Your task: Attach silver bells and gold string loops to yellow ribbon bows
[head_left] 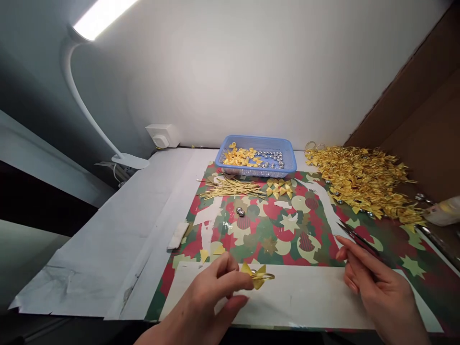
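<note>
My left hand (212,292) pinches a small yellow ribbon bow (256,275) with a silver bead and a gold wire loop, low over a white paper strip (305,297). My right hand (373,282) is closed round a thin dark tool (355,238), tweezers or scissors, whose tip points up and left. The two hands are apart, the bow lying between them nearer the left one. Two loose silver beads (240,211) lie on the patterned sheet ahead.
A red-green patterned sheet (287,235) covers the table. At the back stand a blue basket (257,155) of bows and beads, a bundle of gold wires (233,188), a few bows (280,188), and a big heap of finished bows (366,179) right. A desk lamp (108,143) stands left.
</note>
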Demonstrator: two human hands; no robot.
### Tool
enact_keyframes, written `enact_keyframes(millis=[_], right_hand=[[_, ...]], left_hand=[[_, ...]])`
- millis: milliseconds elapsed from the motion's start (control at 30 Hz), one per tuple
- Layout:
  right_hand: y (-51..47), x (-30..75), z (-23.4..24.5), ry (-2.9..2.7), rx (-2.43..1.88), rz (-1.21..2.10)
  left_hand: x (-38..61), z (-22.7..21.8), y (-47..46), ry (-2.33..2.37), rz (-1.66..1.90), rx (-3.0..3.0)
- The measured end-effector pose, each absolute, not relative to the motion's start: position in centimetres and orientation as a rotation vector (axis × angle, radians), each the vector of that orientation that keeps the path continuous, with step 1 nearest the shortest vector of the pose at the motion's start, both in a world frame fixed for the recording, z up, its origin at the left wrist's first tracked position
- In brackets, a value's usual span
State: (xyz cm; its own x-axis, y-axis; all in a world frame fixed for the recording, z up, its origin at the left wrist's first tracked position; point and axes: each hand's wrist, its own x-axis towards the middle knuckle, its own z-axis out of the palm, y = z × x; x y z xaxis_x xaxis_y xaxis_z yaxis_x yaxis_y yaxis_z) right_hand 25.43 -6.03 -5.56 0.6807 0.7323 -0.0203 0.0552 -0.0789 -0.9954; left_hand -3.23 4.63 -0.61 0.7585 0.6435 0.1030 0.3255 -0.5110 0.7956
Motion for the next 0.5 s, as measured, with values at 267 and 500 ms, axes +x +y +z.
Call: enact_keyframes(millis=[267,500], right_hand=[[-6.2,24.6,-4.2,-0.763,-1.486,0.703],[-7.1,23.9,-2.4,-0.858,-1.495,0.63]], left_hand=[[-3.3,-1.8,6.3,0.587,0.977,2.526],[-2.8,-0.7,6.7,0.685,0.907,2.53]])
